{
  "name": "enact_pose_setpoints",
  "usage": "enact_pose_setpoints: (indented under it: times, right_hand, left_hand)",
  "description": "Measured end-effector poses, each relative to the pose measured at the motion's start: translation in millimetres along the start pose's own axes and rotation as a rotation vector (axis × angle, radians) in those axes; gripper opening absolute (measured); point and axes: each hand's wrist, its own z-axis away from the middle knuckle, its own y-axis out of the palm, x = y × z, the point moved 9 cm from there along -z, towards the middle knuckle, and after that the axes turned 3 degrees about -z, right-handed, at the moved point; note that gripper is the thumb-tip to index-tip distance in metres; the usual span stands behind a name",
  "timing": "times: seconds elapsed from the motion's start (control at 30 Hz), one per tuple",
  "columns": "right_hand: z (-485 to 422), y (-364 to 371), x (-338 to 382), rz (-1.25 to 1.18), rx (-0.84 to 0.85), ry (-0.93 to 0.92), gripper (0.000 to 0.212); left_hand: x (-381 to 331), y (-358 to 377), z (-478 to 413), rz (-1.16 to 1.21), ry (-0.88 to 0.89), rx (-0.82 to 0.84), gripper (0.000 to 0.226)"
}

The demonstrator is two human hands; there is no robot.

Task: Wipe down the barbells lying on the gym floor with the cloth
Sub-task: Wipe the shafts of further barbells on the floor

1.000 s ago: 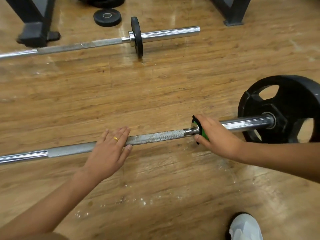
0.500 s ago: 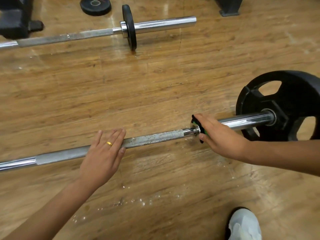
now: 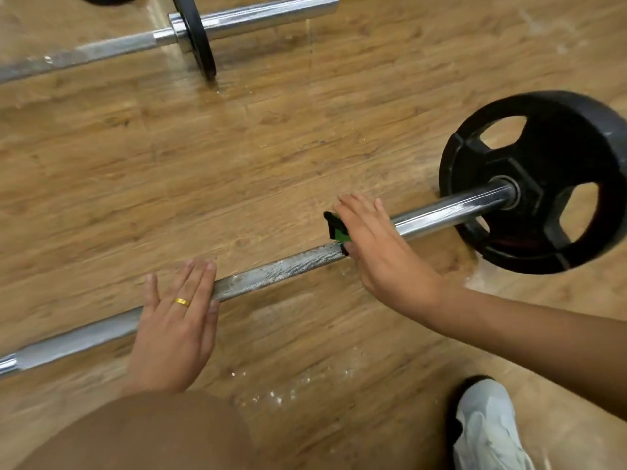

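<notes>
One barbell (image 3: 278, 271): left hand (image 3: 174, 329) flat and open on it, right hand (image 3: 376, 249) gripping mostly hidden cloth (image 3: 336, 228).

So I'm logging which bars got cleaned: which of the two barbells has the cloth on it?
The near barbell, bearing the large cut-out plate: the right hand grips the green-black cloth on it. The far barbell has only a thin plate.

Nothing legible shows anywhere. The near barbell (image 3: 278, 271), running between the fingers of the left hand (image 3: 176, 320) and those of the right hand (image 3: 376, 256), carries no readable marking. Neither does the green-and-black cloth (image 3: 336, 228) under the right fingers, the black plate (image 3: 543, 157) beyond them, or the far barbell (image 3: 264, 13).
</notes>
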Motion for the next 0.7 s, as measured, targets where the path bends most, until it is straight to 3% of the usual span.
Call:
enact_pose_setpoints:
  times: [0.17, 0.37, 0.57, 0.7]
  right_hand:
    - [-10, 17, 15, 0.005, -0.116, 0.050, 0.060]
    - [3, 43, 40, 0.063, -0.063, 0.011, 0.068]
    - [9, 45, 15, 0.231, -0.041, 0.064, 0.063]
    - [15, 45, 19, 0.296, -0.116, 0.134, 0.071]
  left_hand:
    - [2, 1, -1, 0.000, -0.006, 0.030, 0.053]
    - [3, 3, 1, -0.043, -0.014, 0.053, 0.052]
    - [4, 4, 4, -0.030, -0.002, 0.048, 0.052]
    - [1, 1, 4, -0.018, -0.002, 0.032, 0.052]
